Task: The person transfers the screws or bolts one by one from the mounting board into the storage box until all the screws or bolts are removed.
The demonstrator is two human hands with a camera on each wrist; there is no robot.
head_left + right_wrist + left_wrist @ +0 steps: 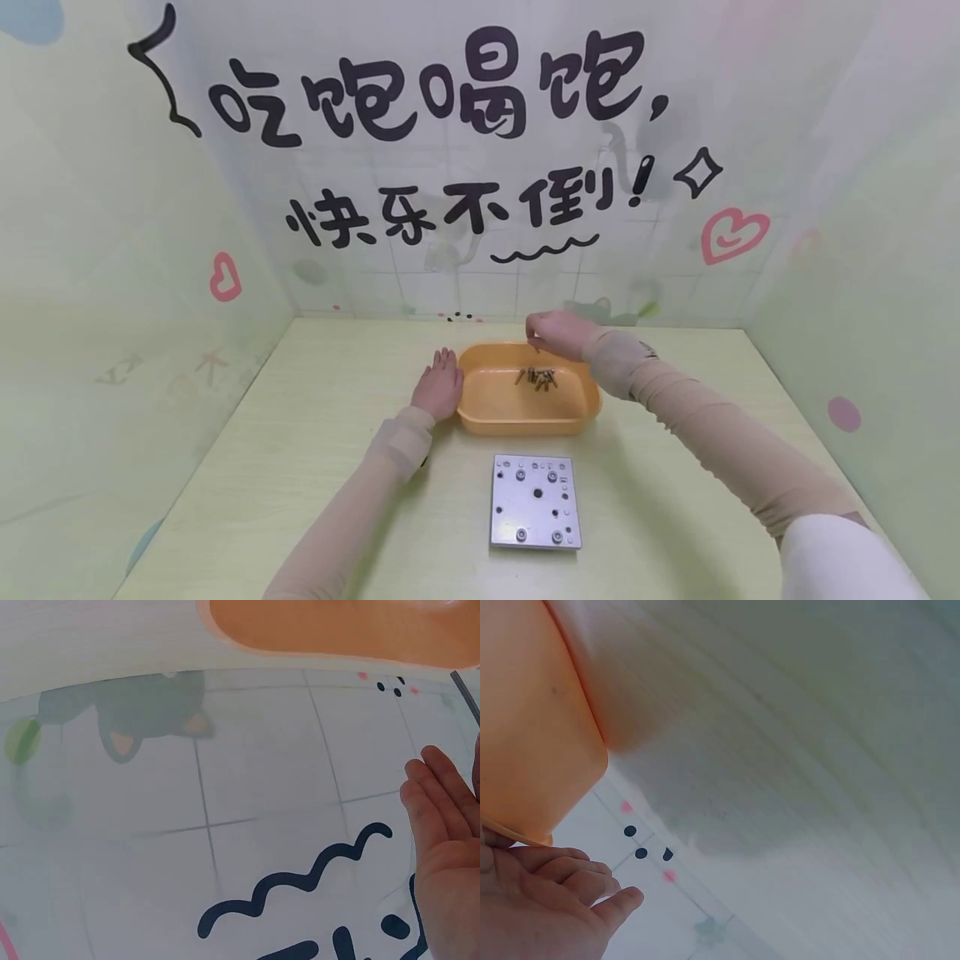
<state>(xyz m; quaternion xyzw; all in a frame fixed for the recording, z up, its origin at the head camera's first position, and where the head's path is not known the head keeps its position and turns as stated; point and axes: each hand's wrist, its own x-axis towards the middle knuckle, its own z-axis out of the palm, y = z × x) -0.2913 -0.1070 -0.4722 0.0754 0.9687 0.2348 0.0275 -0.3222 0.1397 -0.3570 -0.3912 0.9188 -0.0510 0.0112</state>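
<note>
My left hand [439,388] rests against the left end of an orange plastic basin [522,427], its fingers extended along the outside. In the left wrist view, the fingers lie beside the basin's rim. Above the basin's back right rim, my right hand [561,333] pinches a thin metal screw at its fingertips. The right wrist view shows the screw's threaded shank [465,697] slanting toward the basin; its head end is hidden. Several loose metal screws [542,378] lie in a small heap on the basin's floor, toward the back right.
In front of the basin, a square silver metal plate [536,517] with holes and round fittings lies on the pale wooden table [330,467]. Behind the table stands a white wall [487,292] with printed dark lettering. Light green panels [847,275] enclose both sides.
</note>
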